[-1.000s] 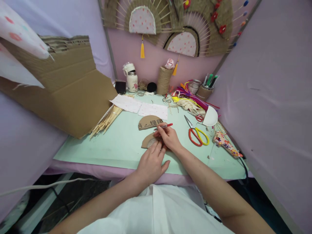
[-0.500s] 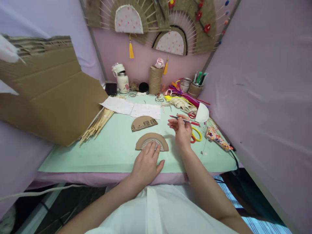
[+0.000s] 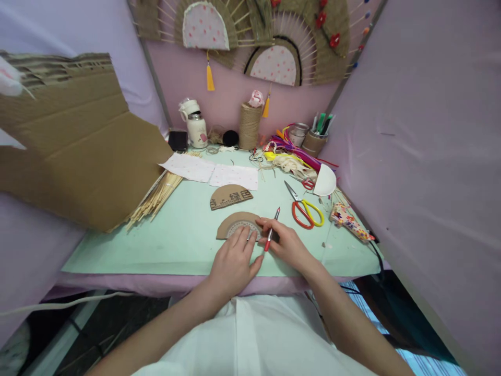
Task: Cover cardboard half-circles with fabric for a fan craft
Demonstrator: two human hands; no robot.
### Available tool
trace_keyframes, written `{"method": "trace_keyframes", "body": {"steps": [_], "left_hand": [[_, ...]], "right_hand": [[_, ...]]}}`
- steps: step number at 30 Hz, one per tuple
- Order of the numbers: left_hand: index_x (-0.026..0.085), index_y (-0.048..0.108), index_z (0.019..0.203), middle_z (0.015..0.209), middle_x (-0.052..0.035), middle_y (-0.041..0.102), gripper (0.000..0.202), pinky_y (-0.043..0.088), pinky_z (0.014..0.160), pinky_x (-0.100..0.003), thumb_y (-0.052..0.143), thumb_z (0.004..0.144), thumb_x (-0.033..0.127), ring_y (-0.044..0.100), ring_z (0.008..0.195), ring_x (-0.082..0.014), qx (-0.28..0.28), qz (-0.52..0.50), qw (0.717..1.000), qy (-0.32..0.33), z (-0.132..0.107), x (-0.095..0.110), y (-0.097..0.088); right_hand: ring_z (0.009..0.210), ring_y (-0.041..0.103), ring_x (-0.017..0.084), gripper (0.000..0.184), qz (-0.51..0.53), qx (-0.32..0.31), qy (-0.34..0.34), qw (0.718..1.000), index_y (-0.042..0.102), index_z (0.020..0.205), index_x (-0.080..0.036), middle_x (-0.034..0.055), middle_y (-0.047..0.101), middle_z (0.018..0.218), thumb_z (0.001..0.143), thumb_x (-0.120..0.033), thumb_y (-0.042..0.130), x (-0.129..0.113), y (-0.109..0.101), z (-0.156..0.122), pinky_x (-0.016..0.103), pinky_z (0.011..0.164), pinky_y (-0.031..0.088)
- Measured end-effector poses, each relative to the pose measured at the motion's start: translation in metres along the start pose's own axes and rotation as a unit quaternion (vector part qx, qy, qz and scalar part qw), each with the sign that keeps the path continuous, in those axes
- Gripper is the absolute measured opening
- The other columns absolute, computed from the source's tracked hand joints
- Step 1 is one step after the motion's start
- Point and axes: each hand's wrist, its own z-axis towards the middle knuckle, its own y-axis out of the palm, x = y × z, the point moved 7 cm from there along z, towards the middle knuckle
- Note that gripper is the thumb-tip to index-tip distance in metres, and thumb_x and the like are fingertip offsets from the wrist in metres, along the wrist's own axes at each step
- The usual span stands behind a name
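The nearer cardboard half-disc (image 3: 235, 216), lying crosswise with its protractor (image 3: 235, 226), is covered by the left hand (image 3: 231, 262), fingers extended, its right end flanked by the right hand (image 3: 288, 243), where a pencil (image 3: 273, 230) is held.

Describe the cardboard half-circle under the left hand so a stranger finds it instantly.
Find the pale green tabletop, then the left hand near its front edge. Under that hand's fingers lies the cardboard half-circle. Unlike the printed half-circle just behind, it bears a half-round protractor.
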Motion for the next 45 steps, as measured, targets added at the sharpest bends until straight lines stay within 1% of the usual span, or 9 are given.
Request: {"method": "trace_keyframes", "body": {"steps": [4, 6, 10, 14, 18, 24, 31, 38, 45], "left_hand": [[0.008, 0.057, 0.127, 0.132, -0.0172, 0.059, 0.048, 0.046, 0.101, -0.042, 0.049, 0.091, 0.039, 0.052, 0.124, -0.0294, -0.001, -0.013, 1.000, -0.001, -0.0005, -0.0005, 0.0007], [0.009, 0.056, 0.128, 0.133, -0.0171, 0.058, 0.048, 0.046, 0.102, -0.042, 0.049, 0.091, 0.038, 0.052, 0.125, -0.0297, -0.003, -0.019, 1.000, -0.005, -0.0012, -0.0012, 0.0015], [0.008, 0.055, 0.130, 0.134, -0.0174, 0.057, 0.050, 0.044, 0.104, -0.042, 0.048, 0.091, 0.040, 0.050, 0.127, -0.0300, -0.012, -0.022, 1.000, -0.008, -0.0018, -0.0014, 0.0034], [0.008, 0.056, 0.129, 0.133, -0.0169, 0.058, 0.049, 0.045, 0.103, -0.042, 0.048, 0.091, 0.039, 0.052, 0.125, -0.0294, -0.011, -0.016, 1.000, -0.007, -0.0012, -0.0002, 0.0016], [0.008, 0.056, 0.128, 0.132, -0.0172, 0.059, 0.048, 0.044, 0.104, -0.042, 0.049, 0.091, 0.037, 0.052, 0.125, -0.0292, -0.005, -0.018, 1.000, -0.006, -0.0010, 0.0008, -0.0013], [0.009, 0.056, 0.128, 0.134, -0.0170, 0.057, 0.047, 0.044, 0.105, -0.043, 0.049, 0.091, 0.036, 0.051, 0.126, -0.0293, -0.005, -0.033, 0.999, -0.012, -0.0024, -0.0007, 0.0007], [0.008, 0.056, 0.128, 0.133, -0.0172, 0.058, 0.047, 0.045, 0.104, -0.042, 0.050, 0.090, 0.036, 0.051, 0.126, -0.0301, -0.001, -0.033, 0.999, -0.010, -0.0034, -0.0011, 0.0008], [0.009, 0.055, 0.129, 0.134, -0.0170, 0.057, 0.049, 0.044, 0.105, -0.042, 0.049, 0.090, 0.037, 0.050, 0.127, -0.0299, -0.013, -0.035, 0.999, -0.014, -0.0028, -0.0019, 0.0021], [0.009, 0.055, 0.128, 0.134, -0.0171, 0.057, 0.048, 0.044, 0.104, -0.042, 0.049, 0.090, 0.037, 0.051, 0.126, -0.0298, -0.005, -0.031, 0.999, -0.010, -0.0037, -0.0015, 0.0026]], "right_hand": [[0.131, 0.049, 0.022, 0.009, -0.018, -0.009, -0.012, 1.000, 0.056, 0.092, -0.025, 0.0072, 0.065, 0.127, 0.085, -0.020, 0.057, 0.0015, 0.0027, -0.0023, 0.044, 0.105, 0.042], [0.132, 0.048, 0.021, 0.009, -0.031, -0.012, -0.023, 0.999, 0.056, 0.092, -0.025, 0.0065, 0.065, 0.127, 0.086, -0.019, 0.055, 0.0015, 0.0034, -0.0035, 0.043, 0.105, 0.042], [0.131, 0.049, 0.020, 0.012, -0.066, -0.011, -0.040, 0.997, 0.057, 0.093, -0.025, 0.0051, 0.065, 0.127, 0.086, -0.016, 0.053, 0.0013, 0.0040, -0.0041, 0.040, 0.103, 0.044], [0.130, 0.051, 0.021, 0.019, -0.092, -0.009, -0.039, 0.995, 0.058, 0.103, -0.026, 0.0056, 0.067, 0.122, 0.087, -0.016, 0.053, 0.0019, 0.0047, -0.0037, 0.039, 0.100, 0.046], [0.129, 0.051, 0.022, 0.019, -0.097, -0.007, -0.040, 0.994, 0.059, 0.104, -0.026, 0.0051, 0.067, 0.121, 0.088, -0.018, 0.054, 0.0014, 0.0050, -0.0039, 0.039, 0.100, 0.047], [0.129, 0.052, 0.022, 0.030, -0.112, -0.012, -0.047, 0.992, 0.060, 0.111, -0.028, 0.0046, 0.067, 0.121, 0.086, -0.014, 0.053, 0.0013, 0.0061, -0.0040, 0.039, 0.099, 0.048], [0.128, 0.053, 0.023, 0.029, -0.114, -0.013, -0.054, 0.992, 0.062, 0.110, -0.029, 0.0040, 0.068, 0.118, 0.087, -0.015, 0.052, -0.0015, 0.0063, -0.0040, 0.040, 0.098, 0.049], [0.126, 0.055, 0.023, 0.040, -0.123, -0.005, -0.047, 0.991, 0.058, 0.124, -0.028, 0.0048, 0.069, 0.113, 0.086, -0.016, 0.052, -0.0019, 0.0052, -0.0035, 0.040, 0.098, 0.049], [0.127, 0.054, 0.023, 0.040, -0.123, -0.008, -0.054, 0.991, 0.059, 0.122, -0.029, 0.0040, 0.070, 0.112, 0.086, -0.014, 0.052, 0.0003, 0.0055, -0.0045, 0.039, 0.099, 0.049]]}}
